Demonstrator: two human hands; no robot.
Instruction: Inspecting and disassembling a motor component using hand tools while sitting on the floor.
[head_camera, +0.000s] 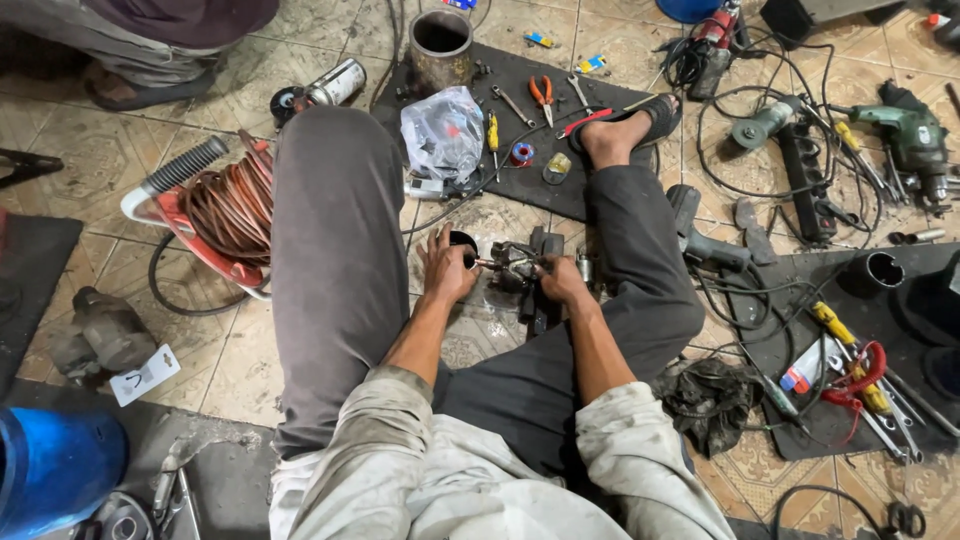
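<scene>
Bare tile strip left open between the bent knees, pretty much walled in by grey trouser legs (335, 260), blocked ahead by plastic bag (443, 132) and mat clutter, cordless drill (700, 240) parked rightward, coiled hose reel (225, 210) crowded in leftward

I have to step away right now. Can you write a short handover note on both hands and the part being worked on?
Left hand: closed around a dark round piece at the left end of the small motor part.
Right hand: gripping the part's right end.
The part sits on the tiled floor between the legs, partly dismantled; how far cannot be told.
Pliers and wrenches lie on the black mat ahead, untouched.
</scene>
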